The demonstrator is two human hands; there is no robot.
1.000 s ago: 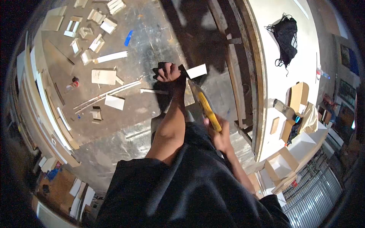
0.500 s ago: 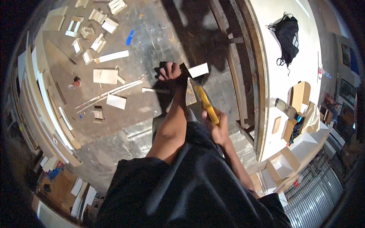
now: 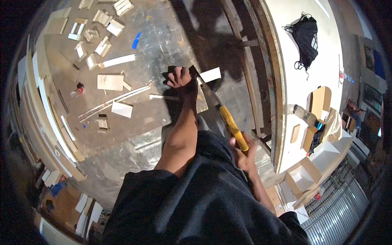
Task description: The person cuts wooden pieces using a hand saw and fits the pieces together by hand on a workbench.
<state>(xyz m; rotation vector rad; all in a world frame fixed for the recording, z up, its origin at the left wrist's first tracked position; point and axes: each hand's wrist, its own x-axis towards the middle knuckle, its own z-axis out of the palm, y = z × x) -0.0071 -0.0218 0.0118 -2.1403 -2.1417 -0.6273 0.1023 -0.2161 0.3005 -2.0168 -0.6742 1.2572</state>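
My right hand point(image 3: 246, 155) is wrapped round the yellow handle of a handsaw point(image 3: 234, 128). The saw's thin blade point(image 3: 210, 96) runs up and left from the handle, its far end close beside my left hand. A short white board point(image 3: 211, 75) lies just right of the blade, near the blade's far end. My left hand point(image 3: 178, 77) is closed, fingers curled down over something dark and shadowed; what it grips is hidden. Below the blade, a pale wood piece point(image 3: 201, 103) shows partly.
Small wooden frames and blocks point(image 3: 102, 46) lie scattered on the floor at upper left, with white strips and a flat board point(image 3: 110, 82). On the right stands a white-topped table point(image 3: 302, 87) bearing a black cloth bag point(image 3: 306, 41) and a bottle point(image 3: 306, 116). Long boards point(image 3: 51, 102) line the left.
My right hand has drawn the saw down and right, towards my body, so more of the blade shows. My left hand has stayed in nearly the same place.
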